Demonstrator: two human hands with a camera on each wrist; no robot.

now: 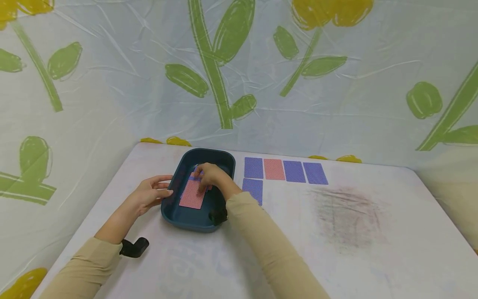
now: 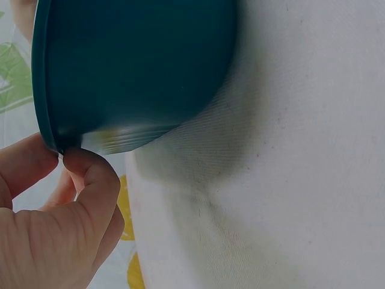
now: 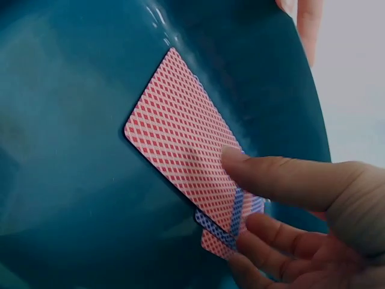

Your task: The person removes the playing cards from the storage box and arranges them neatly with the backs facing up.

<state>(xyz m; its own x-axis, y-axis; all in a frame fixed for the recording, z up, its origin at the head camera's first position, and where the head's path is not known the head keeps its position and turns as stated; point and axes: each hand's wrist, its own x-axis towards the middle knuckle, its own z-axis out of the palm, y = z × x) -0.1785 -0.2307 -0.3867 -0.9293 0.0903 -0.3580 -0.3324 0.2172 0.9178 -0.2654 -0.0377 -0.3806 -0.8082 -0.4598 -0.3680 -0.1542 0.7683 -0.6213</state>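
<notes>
A dark teal plastic tub [image 1: 186,218] holds a small loose pile of playing cards, backs up. On top is a red-patterned card [image 3: 174,126], with a blue-backed card [image 3: 213,229] and another red edge showing beneath it. My left hand [image 1: 145,195] pinches the tub's rim between thumb and fingers; the left wrist view shows this grip. Inside the tub, my right hand [image 1: 214,176] reaches over the pile. Its thumb is over the red card and its fingers are by the pile's far end, spread apart from the thumb. Whether the fingertips touch the cards is unclear.
Right of the tub, a row of face-down cards lies on the white table [image 1: 392,199]: a blue card [image 1: 253,167], a red card [image 1: 274,169] and two more blue. Another blue card [image 1: 252,189] lies below the first. A dark smudge [image 1: 347,216] marks the table.
</notes>
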